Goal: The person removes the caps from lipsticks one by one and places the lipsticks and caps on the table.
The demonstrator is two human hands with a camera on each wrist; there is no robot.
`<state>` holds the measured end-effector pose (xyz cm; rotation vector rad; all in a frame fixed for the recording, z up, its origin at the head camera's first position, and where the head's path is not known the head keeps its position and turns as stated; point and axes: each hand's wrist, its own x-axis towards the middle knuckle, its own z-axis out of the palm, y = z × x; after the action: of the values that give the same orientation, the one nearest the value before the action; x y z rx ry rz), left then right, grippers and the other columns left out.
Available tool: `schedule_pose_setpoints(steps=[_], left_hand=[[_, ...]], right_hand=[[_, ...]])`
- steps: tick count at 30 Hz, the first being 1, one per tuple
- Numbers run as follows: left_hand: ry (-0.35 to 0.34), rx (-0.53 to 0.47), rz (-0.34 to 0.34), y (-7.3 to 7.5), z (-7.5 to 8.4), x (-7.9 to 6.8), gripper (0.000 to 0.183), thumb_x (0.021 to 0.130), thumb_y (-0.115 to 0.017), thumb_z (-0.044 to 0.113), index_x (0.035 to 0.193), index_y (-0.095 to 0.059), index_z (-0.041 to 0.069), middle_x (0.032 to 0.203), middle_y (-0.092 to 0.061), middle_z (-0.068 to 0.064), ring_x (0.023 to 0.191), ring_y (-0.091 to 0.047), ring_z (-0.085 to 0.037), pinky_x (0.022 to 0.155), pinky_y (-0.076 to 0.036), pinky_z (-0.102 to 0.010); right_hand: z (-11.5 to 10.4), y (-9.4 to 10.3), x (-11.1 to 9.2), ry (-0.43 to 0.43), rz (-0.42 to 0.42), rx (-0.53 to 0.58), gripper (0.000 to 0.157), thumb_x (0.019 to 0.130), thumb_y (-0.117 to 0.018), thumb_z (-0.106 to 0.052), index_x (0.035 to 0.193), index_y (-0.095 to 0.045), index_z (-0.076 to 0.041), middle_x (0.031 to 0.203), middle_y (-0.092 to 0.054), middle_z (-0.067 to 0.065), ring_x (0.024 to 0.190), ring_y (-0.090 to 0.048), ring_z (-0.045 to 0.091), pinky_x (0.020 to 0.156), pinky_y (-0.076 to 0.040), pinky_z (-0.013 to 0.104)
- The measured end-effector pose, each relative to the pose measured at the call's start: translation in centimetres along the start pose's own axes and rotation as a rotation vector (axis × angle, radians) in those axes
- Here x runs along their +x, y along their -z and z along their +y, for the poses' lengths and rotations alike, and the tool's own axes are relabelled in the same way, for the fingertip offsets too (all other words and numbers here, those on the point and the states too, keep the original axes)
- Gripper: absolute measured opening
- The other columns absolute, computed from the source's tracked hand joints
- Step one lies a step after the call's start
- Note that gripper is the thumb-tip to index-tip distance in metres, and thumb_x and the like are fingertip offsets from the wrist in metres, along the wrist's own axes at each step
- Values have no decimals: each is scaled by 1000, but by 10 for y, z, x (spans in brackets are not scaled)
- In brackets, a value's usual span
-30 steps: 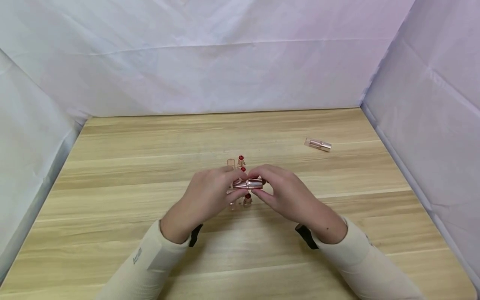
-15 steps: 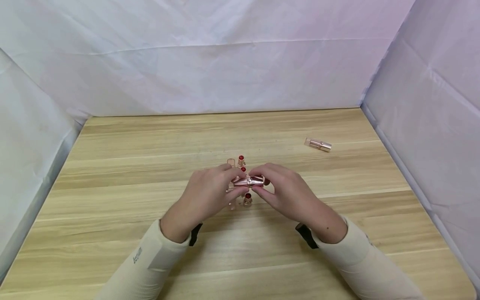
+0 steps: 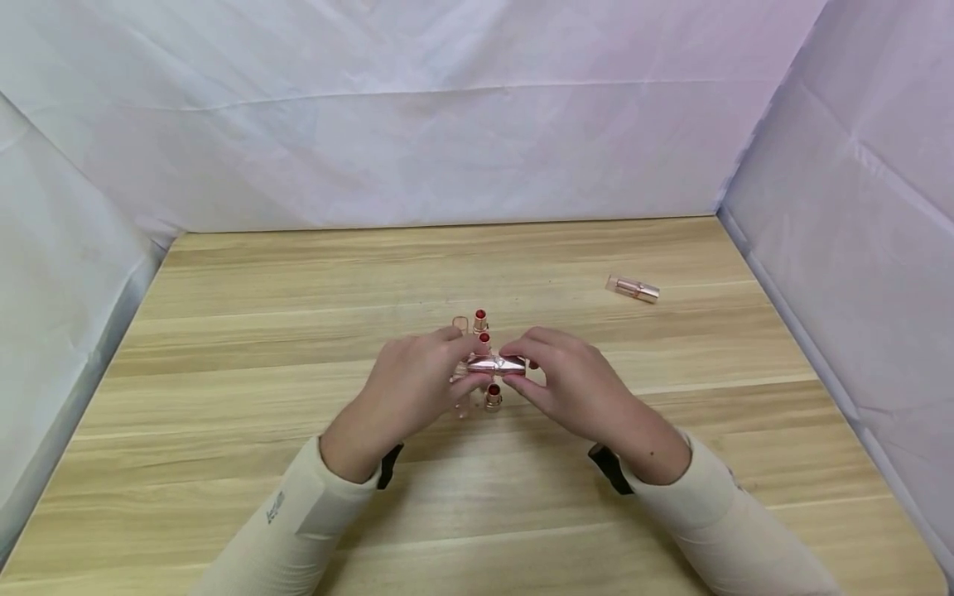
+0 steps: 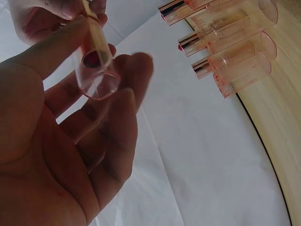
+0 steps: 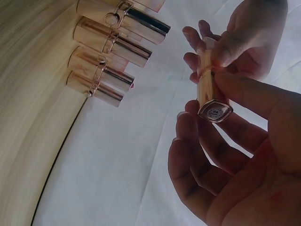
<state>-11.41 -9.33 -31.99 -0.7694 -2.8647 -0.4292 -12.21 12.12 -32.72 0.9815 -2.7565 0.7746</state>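
A rose-gold lipstick (image 3: 495,365) lies level between my two hands, above the middle of the table. My left hand (image 3: 417,377) pinches its clear-capped end between thumb and fingertips. At the other end my right hand (image 3: 577,377) grips the metal base. Through the clear cap (image 4: 101,84), in the left wrist view, the dark red tip shows inside. The right wrist view has the base's end label (image 5: 215,111) facing the camera. Just beyond and below the hands, uncapped lipsticks (image 3: 480,319) with red tips stand upright in a row, partly hidden by the hands.
Clear caps (image 3: 461,324) stand beside the row, on its left side. A capped lipstick (image 3: 633,289) lies alone on the wooden table (image 3: 298,281) at the back right. White cloth walls (image 3: 477,157) enclose the back and sides.
The lipstick stays between both hands, which hold nearly the same place. It has turned slightly about its length, and the right fingers have shifted a little to the right.
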Motion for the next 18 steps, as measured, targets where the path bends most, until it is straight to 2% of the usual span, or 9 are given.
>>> schedule_pose_setpoints(steps=[10, 18], left_hand=[[22, 4, 9, 1, -2, 1, 27, 84, -80, 40, 105, -74, 24, 95, -72, 7, 62, -59, -5, 48, -41, -25], [44, 3, -6, 3, -1, 1, 26, 86, -79, 37, 107, -73, 23, 98, -73, 4, 63, -59, -7, 48, -41, -26]], right_hand=[[2, 2, 1, -17, 11, -39, 24, 86, -80, -19, 108, -73, -14, 100, -71, -4, 87, -67, 13, 74, -56, 30], [4, 2, 2, -24, 13, -70, 19, 85, -80, -20, 103, -73, -16, 100, -69, -4, 87, -64, 12, 71, -54, 30]])
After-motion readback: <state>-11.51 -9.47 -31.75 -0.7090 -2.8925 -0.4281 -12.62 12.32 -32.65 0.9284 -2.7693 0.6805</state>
